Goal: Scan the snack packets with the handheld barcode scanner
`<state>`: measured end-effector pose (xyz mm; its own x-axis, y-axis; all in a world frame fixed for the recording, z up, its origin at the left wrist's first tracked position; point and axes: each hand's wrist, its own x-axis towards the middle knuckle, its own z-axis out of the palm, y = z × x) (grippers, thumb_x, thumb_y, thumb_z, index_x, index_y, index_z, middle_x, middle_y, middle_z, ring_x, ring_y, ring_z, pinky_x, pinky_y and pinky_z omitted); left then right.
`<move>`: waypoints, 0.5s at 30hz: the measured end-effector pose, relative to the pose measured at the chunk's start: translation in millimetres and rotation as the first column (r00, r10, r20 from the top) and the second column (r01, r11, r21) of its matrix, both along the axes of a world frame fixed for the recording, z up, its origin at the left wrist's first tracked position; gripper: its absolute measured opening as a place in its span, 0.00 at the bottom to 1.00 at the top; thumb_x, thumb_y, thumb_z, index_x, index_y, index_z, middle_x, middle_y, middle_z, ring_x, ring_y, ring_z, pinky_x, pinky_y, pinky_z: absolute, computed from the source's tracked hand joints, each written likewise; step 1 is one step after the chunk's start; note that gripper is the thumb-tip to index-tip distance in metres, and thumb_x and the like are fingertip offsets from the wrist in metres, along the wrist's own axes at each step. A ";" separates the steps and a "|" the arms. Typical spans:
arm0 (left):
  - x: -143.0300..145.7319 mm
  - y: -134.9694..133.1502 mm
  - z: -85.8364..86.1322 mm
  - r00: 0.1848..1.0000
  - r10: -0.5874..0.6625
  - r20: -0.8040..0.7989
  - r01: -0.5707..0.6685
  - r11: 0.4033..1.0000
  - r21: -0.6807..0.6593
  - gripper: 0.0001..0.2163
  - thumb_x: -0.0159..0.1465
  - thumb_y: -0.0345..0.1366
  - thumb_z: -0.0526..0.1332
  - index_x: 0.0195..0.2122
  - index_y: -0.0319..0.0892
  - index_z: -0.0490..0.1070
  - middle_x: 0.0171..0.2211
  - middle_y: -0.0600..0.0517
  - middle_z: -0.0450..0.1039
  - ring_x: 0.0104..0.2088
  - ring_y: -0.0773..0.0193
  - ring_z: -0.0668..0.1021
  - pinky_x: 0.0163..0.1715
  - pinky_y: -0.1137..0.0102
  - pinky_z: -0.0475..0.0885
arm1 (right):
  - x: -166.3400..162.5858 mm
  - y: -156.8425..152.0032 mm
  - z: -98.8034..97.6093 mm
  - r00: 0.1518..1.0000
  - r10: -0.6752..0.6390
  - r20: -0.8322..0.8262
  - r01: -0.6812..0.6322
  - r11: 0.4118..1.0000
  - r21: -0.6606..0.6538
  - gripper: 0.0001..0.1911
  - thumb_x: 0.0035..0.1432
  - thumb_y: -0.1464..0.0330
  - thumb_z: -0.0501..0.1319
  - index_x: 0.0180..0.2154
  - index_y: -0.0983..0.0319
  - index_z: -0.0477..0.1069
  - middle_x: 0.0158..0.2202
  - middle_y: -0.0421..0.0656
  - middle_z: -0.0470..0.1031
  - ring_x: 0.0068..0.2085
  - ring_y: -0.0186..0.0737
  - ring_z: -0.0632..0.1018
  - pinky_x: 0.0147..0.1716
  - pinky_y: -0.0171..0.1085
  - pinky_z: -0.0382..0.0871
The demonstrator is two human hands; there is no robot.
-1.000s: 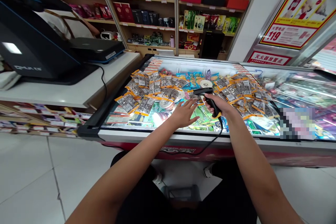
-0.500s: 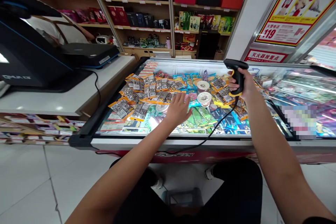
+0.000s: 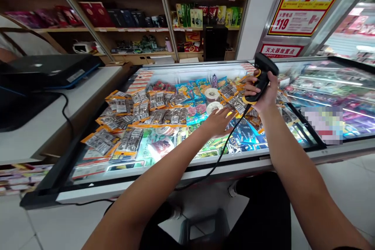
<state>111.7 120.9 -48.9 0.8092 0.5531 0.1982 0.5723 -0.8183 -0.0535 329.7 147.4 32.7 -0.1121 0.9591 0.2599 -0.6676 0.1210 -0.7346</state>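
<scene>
My right hand [image 3: 268,91] is wrapped round the grip of a black and yellow barcode scanner [image 3: 261,78], held up over the right part of the freezer's glass top. A black cable [image 3: 224,150] hangs from its base toward the front edge. My left hand [image 3: 219,123] has its fingers spread and holds nothing, just in front of a round white-lidded tub [image 3: 214,107]; whether it touches anything is unclear. Left of it lie several snack packets with orange edges [image 3: 158,117]. More such packets [image 3: 237,101] lie on the right, partly hidden by the scanner and my right hand.
The chest freezer [image 3: 96,191] spans the width before me, its frozen goods showing through the glass. A counter [image 3: 96,82] with a black device [image 3: 55,66] stands left. Shelves of boxed goods [image 3: 131,29] line the back. A grey stool [image 3: 205,226] is below me.
The view has turned to the right. My left hand has moved right along the glass, closer to the right-hand packets. The scanner, still in my right hand, is tilted differently.
</scene>
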 end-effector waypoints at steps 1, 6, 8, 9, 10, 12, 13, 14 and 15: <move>-1.9 -0.5 0.4 1.000 0.002 0.012 -0.002 1.000 0.016 0.32 0.73 0.52 0.50 0.74 0.41 0.51 0.69 0.37 0.60 0.68 0.45 0.64 0.64 0.53 0.59 | 0.7 1.8 -0.7 1.000 0.018 -0.009 -0.018 1.000 0.003 0.20 0.51 0.50 0.67 0.40 0.53 0.69 0.29 0.33 0.65 0.20 0.28 0.55 0.18 0.31 0.55; -25.9 -3.7 11.4 0.999 0.008 -0.038 -0.006 0.999 0.052 0.32 0.73 0.56 0.48 0.71 0.42 0.57 0.64 0.36 0.64 0.63 0.43 0.69 0.61 0.52 0.62 | 1.3 -0.7 0.5 0.995 0.082 0.059 -0.081 0.996 -0.029 0.21 0.51 0.50 0.67 0.40 0.54 0.66 0.26 0.32 0.61 0.20 0.28 0.55 0.18 0.31 0.54; -43.2 -6.4 15.4 0.997 0.018 -0.073 -0.014 0.998 0.057 0.31 0.73 0.56 0.47 0.70 0.42 0.59 0.63 0.36 0.65 0.62 0.43 0.69 0.60 0.53 0.63 | -0.7 -2.9 1.0 0.978 0.181 0.105 -0.174 0.982 -0.071 0.20 0.53 0.51 0.67 0.40 0.55 0.65 0.25 0.32 0.59 0.19 0.26 0.53 0.17 0.30 0.53; -53.4 -8.3 16.5 0.995 0.034 -0.090 -0.029 0.998 0.061 0.31 0.73 0.56 0.47 0.70 0.42 0.60 0.63 0.36 0.65 0.63 0.42 0.69 0.60 0.53 0.64 | -2.9 -3.7 0.5 0.957 0.251 0.145 -0.236 0.965 -0.112 0.20 0.54 0.52 0.67 0.39 0.56 0.65 0.25 0.32 0.59 0.19 0.26 0.53 0.17 0.30 0.52; -64.2 -10.3 17.1 0.993 0.063 -0.104 -0.056 0.996 0.067 0.31 0.73 0.56 0.46 0.70 0.42 0.60 0.63 0.35 0.64 0.63 0.42 0.68 0.60 0.53 0.64 | -6.0 -4.2 -0.5 0.925 0.328 0.194 -0.298 0.939 -0.169 0.19 0.55 0.52 0.66 0.39 0.57 0.65 0.25 0.32 0.59 0.18 0.25 0.53 0.16 0.29 0.51; -86.0 -14.3 16.7 0.980 0.158 -0.118 -0.149 0.985 0.084 0.32 0.73 0.57 0.46 0.70 0.41 0.59 0.65 0.34 0.62 0.65 0.40 0.67 0.59 0.53 0.64 | -15.0 -5.4 -4.3 0.832 0.474 0.287 -0.389 0.869 -0.306 0.18 0.59 0.53 0.65 0.39 0.58 0.65 0.24 0.33 0.61 0.18 0.25 0.54 0.15 0.29 0.50; -96.0 -15.6 16.1 0.969 0.217 -0.119 -0.207 0.974 0.090 0.33 0.73 0.57 0.46 0.70 0.40 0.59 0.65 0.33 0.62 0.66 0.39 0.66 0.59 0.52 0.65 | -20.5 -6.1 -6.7 0.785 0.529 0.322 -0.411 0.834 -0.369 0.17 0.60 0.53 0.65 0.38 0.59 0.66 0.24 0.35 0.62 0.18 0.25 0.54 0.14 0.30 0.51; -104.6 -16.2 15.5 0.955 0.273 -0.115 -0.263 0.960 0.092 0.33 0.73 0.58 0.46 0.70 0.40 0.58 0.65 0.33 0.61 0.66 0.38 0.66 0.59 0.52 0.65 | -26.1 -6.9 -9.4 0.743 0.572 0.349 -0.420 0.803 -0.422 0.17 0.62 0.53 0.64 0.36 0.60 0.66 0.23 0.36 0.63 0.18 0.26 0.55 0.14 0.30 0.52; -111.5 -16.1 15.0 0.941 0.322 -0.109 -0.313 0.945 0.091 0.34 0.73 0.58 0.46 0.70 0.40 0.58 0.65 0.32 0.62 0.65 0.38 0.67 0.59 0.52 0.66 | -31.5 -7.8 -12.0 0.705 0.605 0.369 -0.424 0.778 -0.464 0.18 0.63 0.53 0.64 0.34 0.61 0.66 0.23 0.37 0.64 0.18 0.26 0.56 0.14 0.30 0.53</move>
